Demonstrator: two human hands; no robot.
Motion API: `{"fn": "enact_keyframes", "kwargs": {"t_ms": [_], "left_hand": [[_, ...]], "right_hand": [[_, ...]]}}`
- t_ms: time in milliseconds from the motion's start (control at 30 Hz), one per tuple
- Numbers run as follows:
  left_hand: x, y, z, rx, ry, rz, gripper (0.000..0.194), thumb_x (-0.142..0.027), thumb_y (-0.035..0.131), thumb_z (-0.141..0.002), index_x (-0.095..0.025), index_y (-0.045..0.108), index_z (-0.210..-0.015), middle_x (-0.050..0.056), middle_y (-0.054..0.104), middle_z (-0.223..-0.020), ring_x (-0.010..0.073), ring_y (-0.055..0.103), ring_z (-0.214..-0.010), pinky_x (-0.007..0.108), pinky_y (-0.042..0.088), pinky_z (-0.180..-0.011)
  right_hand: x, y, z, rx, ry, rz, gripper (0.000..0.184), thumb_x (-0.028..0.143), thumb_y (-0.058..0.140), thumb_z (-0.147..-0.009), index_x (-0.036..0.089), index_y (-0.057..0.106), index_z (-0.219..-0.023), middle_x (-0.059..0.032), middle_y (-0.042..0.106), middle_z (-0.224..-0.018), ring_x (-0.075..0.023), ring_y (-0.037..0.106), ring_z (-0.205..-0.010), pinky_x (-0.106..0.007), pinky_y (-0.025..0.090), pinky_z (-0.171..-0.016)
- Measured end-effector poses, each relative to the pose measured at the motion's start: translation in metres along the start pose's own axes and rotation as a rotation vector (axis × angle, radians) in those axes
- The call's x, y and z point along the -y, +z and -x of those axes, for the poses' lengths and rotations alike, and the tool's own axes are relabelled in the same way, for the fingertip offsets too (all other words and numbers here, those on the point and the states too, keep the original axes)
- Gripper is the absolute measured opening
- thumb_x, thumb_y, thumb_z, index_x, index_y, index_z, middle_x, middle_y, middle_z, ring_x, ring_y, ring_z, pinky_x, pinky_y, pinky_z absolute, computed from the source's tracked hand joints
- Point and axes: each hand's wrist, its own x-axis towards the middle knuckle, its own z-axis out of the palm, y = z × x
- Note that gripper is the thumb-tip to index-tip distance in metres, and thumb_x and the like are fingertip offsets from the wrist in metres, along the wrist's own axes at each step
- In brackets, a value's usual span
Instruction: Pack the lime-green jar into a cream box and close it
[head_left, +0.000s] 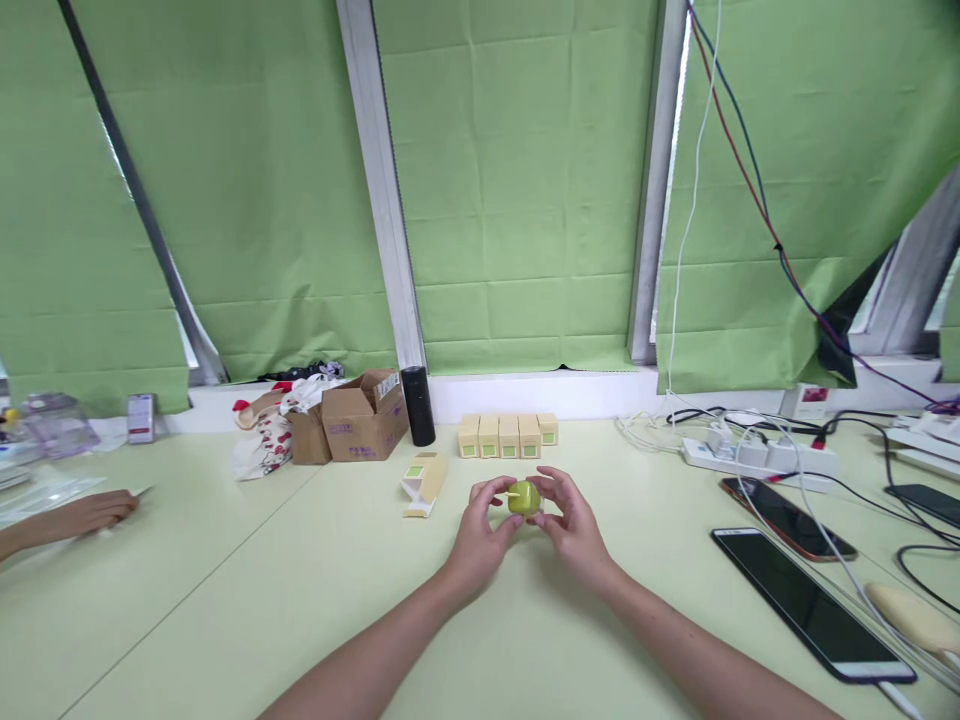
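Note:
Between my two hands is a small, shiny green apple-shaped object point(523, 498) with a pale stub sticking out on its left. The fingers and thumb of my left hand point(481, 535) curl around its left side. From the right, my right hand point(573, 525) pinches it with thumb and fingertips. Just beyond my left hand lies an opened small cream box point(425, 483) with a green label, flaps out. Behind the object stand several closed cream boxes point(499, 437) of the same kind in a row.
A black bottle point(418, 406) and a cardboard box point(365, 418) stand at the back left. Phones point(810, 600), cables and a power strip point(757, 460) occupy the right of the table. Another person's hand point(94, 512) rests at the far left.

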Motion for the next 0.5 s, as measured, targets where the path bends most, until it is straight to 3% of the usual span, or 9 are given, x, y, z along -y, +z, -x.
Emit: {"fn": "enact_keyframes", "kwargs": {"t_ms": [233,500], "left_hand": [[0.011,-0.001,-0.003,-0.031,0.023,-0.211,0.036,-0.02,0.064,-0.085,-0.025,0.064,-0.121,0.009,0.056,-0.119,0.0261,0.054,-0.121,0.046,0.043,-0.111],[0.023,-0.001,-0.004,0.029,0.084,-0.273,0.037,-0.016,0.066,-0.082,-0.023,0.066,-0.119,0.01,0.06,-0.116,0.0281,0.05,-0.12,0.048,0.044,-0.108]], "right_hand": [[-0.013,-0.007,-0.005,-0.11,0.058,0.121,0.05,0.021,0.059,-0.078,0.03,0.055,-0.127,-0.0093,0.061,-0.131,-0.0287,0.058,-0.121,-0.042,0.06,-0.08],[-0.02,-0.013,-0.009,-0.174,0.086,0.132,0.046,0.025,0.059,-0.076,0.027,0.058,-0.122,-0.0094,0.062,-0.119,-0.0279,0.059,-0.112,-0.037,0.061,-0.07]]}}
